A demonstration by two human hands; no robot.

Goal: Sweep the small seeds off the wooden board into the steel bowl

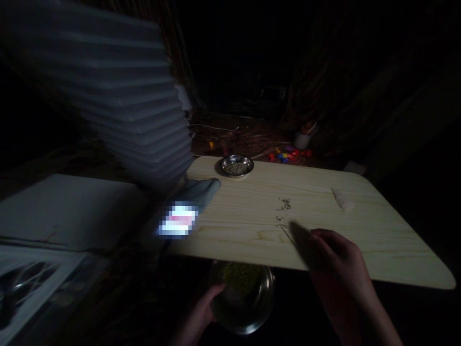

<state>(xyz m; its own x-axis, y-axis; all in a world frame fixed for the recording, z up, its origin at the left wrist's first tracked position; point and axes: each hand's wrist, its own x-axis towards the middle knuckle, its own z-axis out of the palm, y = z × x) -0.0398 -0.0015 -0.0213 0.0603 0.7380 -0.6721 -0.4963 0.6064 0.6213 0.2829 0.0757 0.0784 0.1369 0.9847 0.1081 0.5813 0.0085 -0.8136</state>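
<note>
My left hand [207,302] grips the rim of a shiny steel bowl [248,324], thumb over its edge. The bowl is just below the table's near edge and holds a heap of small green bits [241,276], too dim to name. Above the right part of the table, my right hand [342,250] has its fingers drawn together. A dark, blurred shape lies by its fingertips; whether it is a held object or a shadow I cannot tell. Small dark grains [284,204] are scattered on the wooden tabletop [252,211] beyond this hand.
A second steel bowl [236,166] with pale grains stands at the table's far edge. A grey cloth [205,192] and a bright pixelated patch are at the left. A pale item [342,199] lies at the right. Ridged grey panels [126,96] rise at left; colourful pieces [288,154] lie beyond.
</note>
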